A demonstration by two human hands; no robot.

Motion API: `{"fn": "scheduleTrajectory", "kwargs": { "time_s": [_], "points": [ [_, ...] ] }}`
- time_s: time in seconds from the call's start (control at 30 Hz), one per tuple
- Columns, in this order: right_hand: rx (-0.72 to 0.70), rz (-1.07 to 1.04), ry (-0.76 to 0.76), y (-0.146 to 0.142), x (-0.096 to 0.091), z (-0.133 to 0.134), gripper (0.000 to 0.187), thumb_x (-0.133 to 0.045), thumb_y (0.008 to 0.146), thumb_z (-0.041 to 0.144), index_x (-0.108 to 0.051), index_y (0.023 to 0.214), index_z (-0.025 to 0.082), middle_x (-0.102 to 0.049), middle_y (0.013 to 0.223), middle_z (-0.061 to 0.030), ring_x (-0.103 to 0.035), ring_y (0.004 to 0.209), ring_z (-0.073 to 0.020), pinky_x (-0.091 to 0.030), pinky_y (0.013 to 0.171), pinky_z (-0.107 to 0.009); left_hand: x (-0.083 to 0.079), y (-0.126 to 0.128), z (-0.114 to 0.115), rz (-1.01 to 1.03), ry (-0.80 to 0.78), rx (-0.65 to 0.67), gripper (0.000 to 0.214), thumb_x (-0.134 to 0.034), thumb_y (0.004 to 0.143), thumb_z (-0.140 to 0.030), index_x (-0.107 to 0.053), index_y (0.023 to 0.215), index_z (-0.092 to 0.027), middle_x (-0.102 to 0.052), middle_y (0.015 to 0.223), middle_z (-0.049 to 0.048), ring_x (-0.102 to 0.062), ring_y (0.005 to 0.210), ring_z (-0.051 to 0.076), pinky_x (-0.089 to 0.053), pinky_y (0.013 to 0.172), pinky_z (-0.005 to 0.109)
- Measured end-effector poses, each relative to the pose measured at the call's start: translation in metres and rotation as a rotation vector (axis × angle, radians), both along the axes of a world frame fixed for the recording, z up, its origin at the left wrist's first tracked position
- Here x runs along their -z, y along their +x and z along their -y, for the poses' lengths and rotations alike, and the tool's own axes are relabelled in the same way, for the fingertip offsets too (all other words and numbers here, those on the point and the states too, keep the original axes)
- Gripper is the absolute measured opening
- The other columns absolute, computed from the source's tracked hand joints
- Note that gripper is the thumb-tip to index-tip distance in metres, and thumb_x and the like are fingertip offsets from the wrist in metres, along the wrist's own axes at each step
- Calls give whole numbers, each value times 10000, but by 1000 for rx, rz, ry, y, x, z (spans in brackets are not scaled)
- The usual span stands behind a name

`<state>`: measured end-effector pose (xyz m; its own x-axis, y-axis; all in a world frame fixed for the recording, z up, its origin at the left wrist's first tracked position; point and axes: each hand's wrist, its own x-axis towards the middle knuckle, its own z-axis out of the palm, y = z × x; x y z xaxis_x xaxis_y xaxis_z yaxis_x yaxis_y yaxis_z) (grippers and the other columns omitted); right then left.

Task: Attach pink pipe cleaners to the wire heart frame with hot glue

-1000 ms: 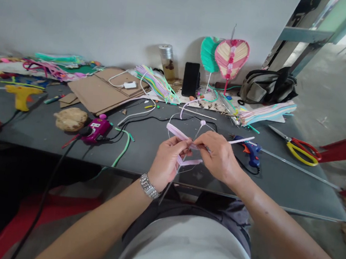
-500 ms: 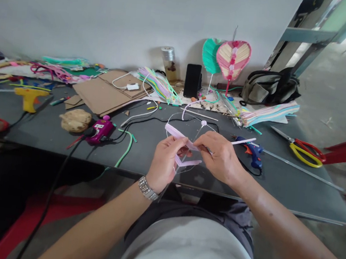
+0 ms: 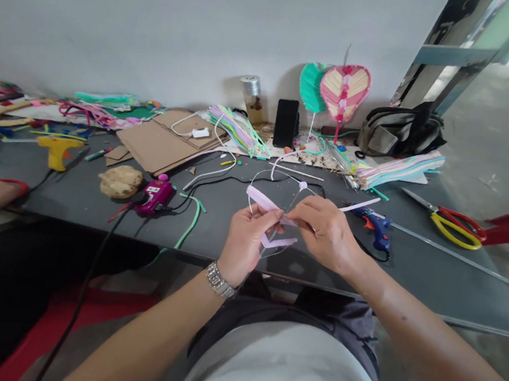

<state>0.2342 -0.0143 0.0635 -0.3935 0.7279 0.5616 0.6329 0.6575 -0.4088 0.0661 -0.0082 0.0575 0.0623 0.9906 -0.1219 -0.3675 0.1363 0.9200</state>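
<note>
- The white wall rose behind everything in front of me.
- My dark grey work surface ran across in front of me, and I held my work above its near edge.
- Flat brown cardboard sheets lay left of centre, with a white charger cable on them.
- A dark backpack sat at the far right of the surface, against the wall.
- A pink-and-cream heart-shaped fan stood upright beside a green fan, which it overlapped.
- Bundles of pastel straws lay far right, just behind the blue glue gun.
- Scissors with red and yellow handles lay well to my right.
- A magenta glue gun and a yellow glue gun lay to my left.
- A black phone stood upright near a metal-capped glass jar.
- My left hand pinched a pale pink strip between thumb and fingers.
- My right hand gripped the same strip close to the left, the two almost touching.
- A thin wire frame looped up from between my hands, topped by a small pink bead.
- A metal wristwatch circled my left wrist.
</note>
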Motion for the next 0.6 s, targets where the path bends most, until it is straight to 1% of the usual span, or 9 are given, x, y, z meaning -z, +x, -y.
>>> {"fn": "scheduleTrajectory", "kwargs": {
  "time_s": [0.13,0.27,0.47,0.6],
  "points": [
    [-8,17,26,0,-2,0,213,-532,913,62,-701,910,192,-705,887,-65,-625,849,-198,-410,744,-316,1,-1,0,-7,24,-14,221,-858,633,-239,-661,681,-151,-605,573,-46,-552,508,79,-474,566,232],
    [-24,44,49,0,-3,-1,236,-519,910,48,-701,897,199,-710,900,-64,-623,855,-195,-401,740,-315,2,-3,-1,-35,47,-22,228,-865,638,-240,-663,694,-153,-612,588,-46,-578,514,90,-494,571,243],
    [-61,137,73,-2,-7,-3,245,-515,902,42,-689,905,214,-707,914,-57,-612,878,-202,-377,749,-336,-3,-8,-1,-104,98,-21,238,-877,611,-245,-679,705,-152,-650,608,-25,-609,519,113,-495,551,248],
    [-77,227,113,-5,-9,-2,257,-496,897,41,-689,905,212,-702,894,-58,-589,862,-209,-352,742,-355,-6,-13,0,-189,149,-19,197,-851,649,-247,-693,719,-151,-687,629,-3,-622,530,125,-492,553,246]
  ]
}}
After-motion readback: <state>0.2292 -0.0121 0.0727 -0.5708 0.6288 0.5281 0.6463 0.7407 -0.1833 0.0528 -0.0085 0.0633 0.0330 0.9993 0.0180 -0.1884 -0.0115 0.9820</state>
